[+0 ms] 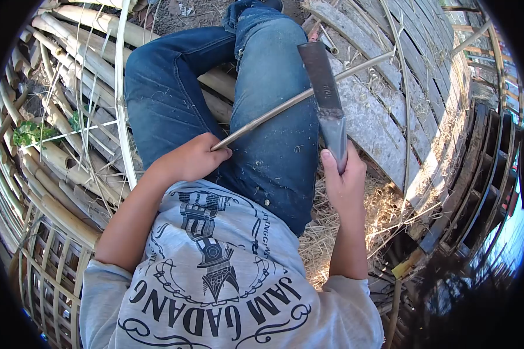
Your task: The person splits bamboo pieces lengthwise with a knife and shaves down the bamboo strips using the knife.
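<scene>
Left hand (193,158), centre of frame, closed round the lower end of a thin stick (266,118) slanting toward upper right. Right hand (346,177), right of centre, grips a broad-bladed knife (323,84) by its handle; blade crosses over stick (contact unclear). Bamboo poles (90,20) upper left.
</scene>
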Motion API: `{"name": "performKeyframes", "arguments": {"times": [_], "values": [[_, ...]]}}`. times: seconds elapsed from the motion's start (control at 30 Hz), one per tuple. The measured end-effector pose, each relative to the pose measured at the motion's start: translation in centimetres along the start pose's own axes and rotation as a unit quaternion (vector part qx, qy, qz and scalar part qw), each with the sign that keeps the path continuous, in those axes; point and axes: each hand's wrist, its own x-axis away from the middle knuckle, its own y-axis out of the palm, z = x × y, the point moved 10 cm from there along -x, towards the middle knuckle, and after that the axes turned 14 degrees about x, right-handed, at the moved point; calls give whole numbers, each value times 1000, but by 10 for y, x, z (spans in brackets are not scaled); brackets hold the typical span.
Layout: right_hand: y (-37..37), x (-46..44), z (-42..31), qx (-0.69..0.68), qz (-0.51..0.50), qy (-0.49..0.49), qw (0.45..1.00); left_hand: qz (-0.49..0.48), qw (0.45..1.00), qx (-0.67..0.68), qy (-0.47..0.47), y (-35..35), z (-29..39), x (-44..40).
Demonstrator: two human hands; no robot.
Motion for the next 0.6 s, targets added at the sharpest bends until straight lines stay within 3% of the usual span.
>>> {"name": "performKeyframes", "arguments": {"times": [0.03,0.13,0.3,0.4,0.43,0.53,0.6], "values": [[5,2,19,-81,-21,103,991,-24,1000,21,-2,8,8,-2],[14,5,32,-64,-5,95,993,-15,999,21,-18,16,19,-10],[4,4,34,-21,-75,88,993,-46,998,25,-23,19,23,-13],[4,-6,52,-140,-56,177,973,-40,998,30,-34,17,15,-13],[9,-2,54,-141,-55,175,973,-37,997,47,-37,17,12,-14],[10,-9,33,-89,-36,44,994,24,999,26,-27,7,5,-11],[-1,-12,44,-100,-85,113,985,22,999,26,-11,10,8,-15]]}}
